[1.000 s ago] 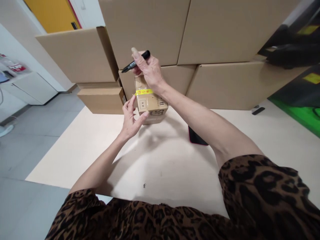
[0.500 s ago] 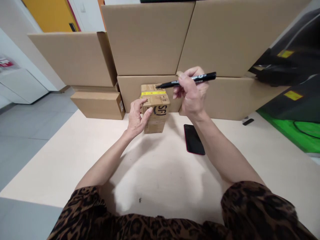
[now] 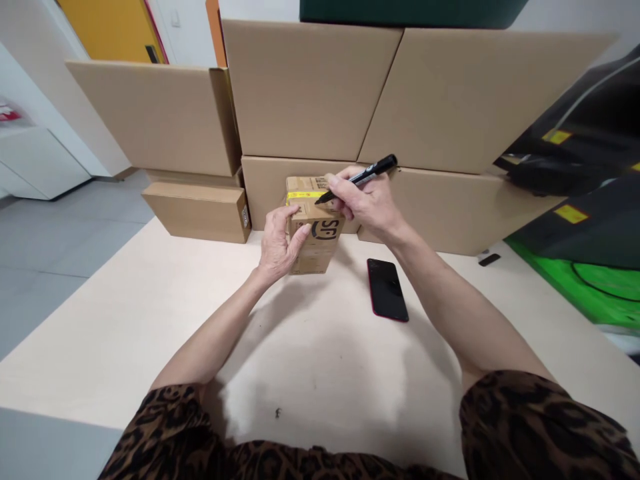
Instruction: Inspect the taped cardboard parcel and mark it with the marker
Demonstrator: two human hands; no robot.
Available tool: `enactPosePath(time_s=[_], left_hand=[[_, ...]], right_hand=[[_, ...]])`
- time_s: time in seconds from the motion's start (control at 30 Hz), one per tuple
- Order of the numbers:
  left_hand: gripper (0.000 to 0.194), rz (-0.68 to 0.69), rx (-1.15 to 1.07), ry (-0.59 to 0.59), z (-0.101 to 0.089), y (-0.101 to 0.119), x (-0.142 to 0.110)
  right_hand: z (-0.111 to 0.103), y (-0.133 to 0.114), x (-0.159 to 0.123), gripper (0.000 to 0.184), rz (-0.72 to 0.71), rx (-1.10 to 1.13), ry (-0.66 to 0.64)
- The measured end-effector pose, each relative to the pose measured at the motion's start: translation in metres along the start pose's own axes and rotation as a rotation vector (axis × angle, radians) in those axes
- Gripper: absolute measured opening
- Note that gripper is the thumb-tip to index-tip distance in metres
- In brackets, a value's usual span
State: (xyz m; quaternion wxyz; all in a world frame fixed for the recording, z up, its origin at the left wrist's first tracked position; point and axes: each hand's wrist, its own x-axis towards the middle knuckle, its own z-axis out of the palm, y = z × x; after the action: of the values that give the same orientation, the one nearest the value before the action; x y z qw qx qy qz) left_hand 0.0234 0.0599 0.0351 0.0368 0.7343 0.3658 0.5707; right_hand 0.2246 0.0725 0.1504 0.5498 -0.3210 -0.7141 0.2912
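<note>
A small cardboard box [image 3: 314, 230] with a yellow tape strip and black printing stands on the pale table [image 3: 150, 313]. My left hand [image 3: 279, 243] grips the box's left side, thumb on its front face. My right hand [image 3: 364, 203] holds a black marker [image 3: 361, 177] in a writing grip. The marker's tip rests on or just above the box's top, near the yellow strip.
Large cardboard boxes [image 3: 310, 93] are stacked along the table's far edge, with a flat smaller box [image 3: 197, 212] at the left. A black phone [image 3: 387, 290] lies face up right of the small box. Dark and green equipment [image 3: 590, 200] stands at the right.
My right hand turned the marker from level to tip-down and brought it onto the small box's top. My left hand stayed on the box's side.
</note>
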Motion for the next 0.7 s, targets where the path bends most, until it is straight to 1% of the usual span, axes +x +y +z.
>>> enactPosePath(time_s=[0.07, 0.1, 0.2, 0.27, 0.4, 0.5, 0.6, 0.7], left_hand=[[0.048, -0.002, 0.002, -0.001, 0.000, 0.000, 0.000], [0.048, -0.004, 0.002, -0.002, 0.000, 0.000, 0.000], [0.049, -0.010, 0.001, -0.001, 0.001, -0.001, -0.001], [0.050, -0.017, 0.004, 0.001, 0.001, -0.001, -0.001], [0.052, -0.037, 0.016, -0.007, 0.002, -0.001, -0.001], [0.052, -0.033, 0.013, -0.007, 0.002, -0.001, -0.001], [0.051, -0.032, 0.006, -0.006, 0.002, -0.001, -0.001], [0.051, -0.042, -0.006, -0.002, 0.002, -0.001, -0.002]], right_hand=[[0.000, -0.003, 0.000, 0.042, 0.047, 0.030, -0.060], [0.001, -0.004, 0.001, 0.038, 0.058, 0.041, -0.062], [0.001, -0.003, 0.004, 0.026, 0.029, -0.001, -0.003], [0.003, -0.001, 0.006, 0.022, -0.003, -0.068, 0.032], [0.008, 0.003, 0.010, 0.022, -0.036, -0.164, 0.049], [0.012, 0.002, 0.011, 0.022, -0.012, -0.199, 0.051], [0.011, -0.004, 0.010, 0.021, 0.038, -0.196, 0.009], [0.003, -0.017, 0.003, 0.020, 0.042, -0.151, -0.068]])
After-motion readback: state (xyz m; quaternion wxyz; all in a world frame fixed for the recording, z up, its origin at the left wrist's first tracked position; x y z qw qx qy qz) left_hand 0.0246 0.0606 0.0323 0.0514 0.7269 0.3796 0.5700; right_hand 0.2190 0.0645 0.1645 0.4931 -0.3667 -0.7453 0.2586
